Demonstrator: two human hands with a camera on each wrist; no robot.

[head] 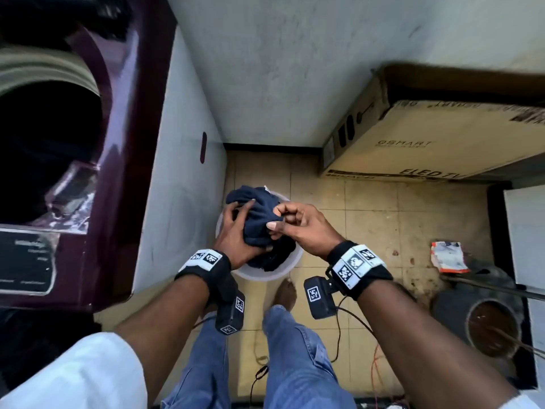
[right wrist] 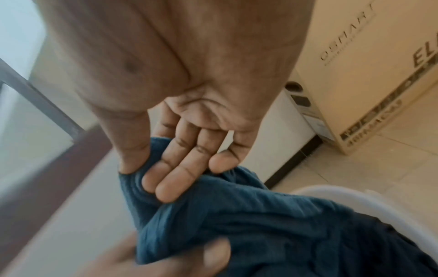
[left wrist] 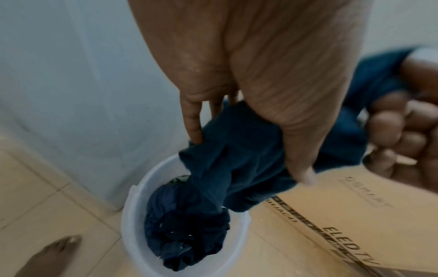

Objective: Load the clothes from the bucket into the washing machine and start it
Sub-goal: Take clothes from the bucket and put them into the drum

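Both hands lift a dark blue garment (head: 259,214) from the white bucket (head: 290,262) on the floor: left hand (head: 236,231) gripping it, right hand (head: 292,225) pinching an edge. Next, likely, a carry left into the open washing machine (head: 50,128).

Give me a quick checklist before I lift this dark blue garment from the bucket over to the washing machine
1. Left hand grips the dark blue garment: ok.
2. Right hand pinches it too: ok.
3. Garment clear of the white bucket: not ok, its lower end still hangs inside with other clothes.
4. Washing machine drum open: ok, the dark opening shows on the left.
5. Room in the drum: cannot tell, too dark.
6. Footing: the bare foot stands just short of the bucket, cables trail on the floor: not ok.
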